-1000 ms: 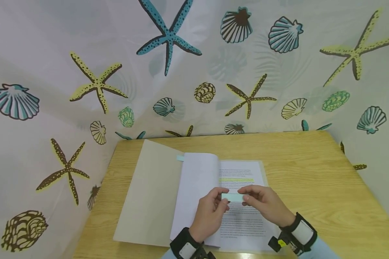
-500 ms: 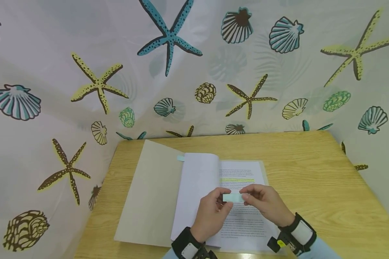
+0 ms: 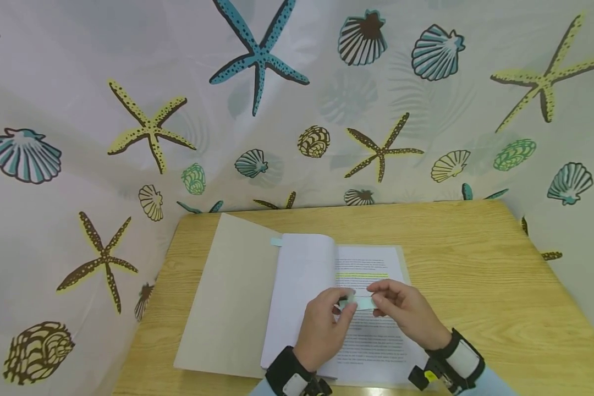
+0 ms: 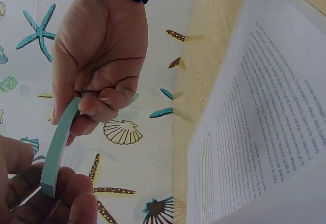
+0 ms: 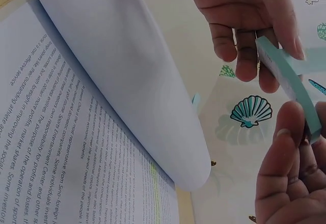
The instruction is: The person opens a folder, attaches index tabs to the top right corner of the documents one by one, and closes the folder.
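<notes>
A thin light-blue pad of sticky tabs [image 3: 362, 302] is held just above an open printed document [image 3: 376, 341]. My left hand [image 3: 345, 306] pinches its left end. My right hand [image 3: 379, 302] pinches its right end. In the left wrist view the pad [image 4: 58, 142] runs edge-on between my left fingertips [image 4: 46, 193] below and the right hand [image 4: 97, 56] above. In the right wrist view the pad [image 5: 288, 81] bends slightly between the left hand [image 5: 244, 20] and my right fingers [image 5: 290, 173].
The document lies in an open beige folder [image 3: 227, 297] on a wooden table [image 3: 475, 264]. One text line is highlighted yellow [image 3: 361, 274]. A turned page [image 3: 302, 275] curls up at the left, and a small blue tab [image 3: 275, 241] sticks out beside it. A seashell-print curtain [image 3: 257, 110] surrounds the table.
My left fingers have curled a little further over the pad's left end. Both hands and the pad stay in the same spot over the page.
</notes>
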Demonstrator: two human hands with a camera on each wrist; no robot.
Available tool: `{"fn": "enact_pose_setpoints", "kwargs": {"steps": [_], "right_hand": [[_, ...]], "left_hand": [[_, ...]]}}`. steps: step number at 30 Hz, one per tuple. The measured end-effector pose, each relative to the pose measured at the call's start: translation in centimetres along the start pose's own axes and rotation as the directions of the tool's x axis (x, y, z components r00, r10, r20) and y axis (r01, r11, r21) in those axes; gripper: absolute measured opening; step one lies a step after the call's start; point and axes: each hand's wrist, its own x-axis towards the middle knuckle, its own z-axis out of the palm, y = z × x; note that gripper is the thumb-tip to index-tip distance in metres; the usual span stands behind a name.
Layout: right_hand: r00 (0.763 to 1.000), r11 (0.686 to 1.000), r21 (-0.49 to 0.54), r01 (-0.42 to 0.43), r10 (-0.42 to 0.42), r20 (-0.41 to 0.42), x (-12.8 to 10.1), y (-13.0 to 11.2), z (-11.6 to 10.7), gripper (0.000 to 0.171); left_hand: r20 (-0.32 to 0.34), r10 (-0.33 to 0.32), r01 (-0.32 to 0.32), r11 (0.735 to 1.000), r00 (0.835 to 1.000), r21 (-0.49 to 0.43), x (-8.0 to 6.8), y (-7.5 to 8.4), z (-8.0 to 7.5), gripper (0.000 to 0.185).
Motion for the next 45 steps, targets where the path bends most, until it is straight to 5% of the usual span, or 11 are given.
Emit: {"fn": "enact_pose_setpoints", "kwargs": {"steps": [9, 18, 27, 37, 45], "right_hand": [[0.999, 0.995, -0.085, 0.049, -0.048, 0.016, -0.1, -0.3, 0.8, 0.020], [0.978, 0.960, -0.246, 0.136, -0.169, -0.119, -0.2, -0.7, 1.7, 0.013], [0.954, 0.929, -0.318, 0.190, -0.251, -0.163, -0.6, -4.2, 2.7, 0.017], [0.947, 0.913, -0.386, 0.130, -0.229, -0.224, -0.1, -0.5, 2.4, 0.013], [0.945, 0.913, -0.384, 0.140, -0.239, -0.223, -0.1, 0.0, 2.2, 0.008]], "left_hand": [[-0.057, 0.080, -0.081, 0.997, 0.995, -0.014, 0.0, 0.1, 0.4, 0.004], [-0.170, 0.130, -0.100, 0.979, 0.977, 0.176, -0.4, 0.4, 0.7, 0.015], [-0.159, 0.141, -0.119, 0.983, 0.977, 0.137, -0.5, 0.3, 1.1, 0.005], [-0.141, 0.137, -0.121, 0.986, 0.981, 0.117, -0.7, 0.4, 1.2, 0.007], [-0.140, 0.144, -0.129, 0.986, 0.980, 0.109, -0.9, 0.1, 1.3, 0.007]]}}
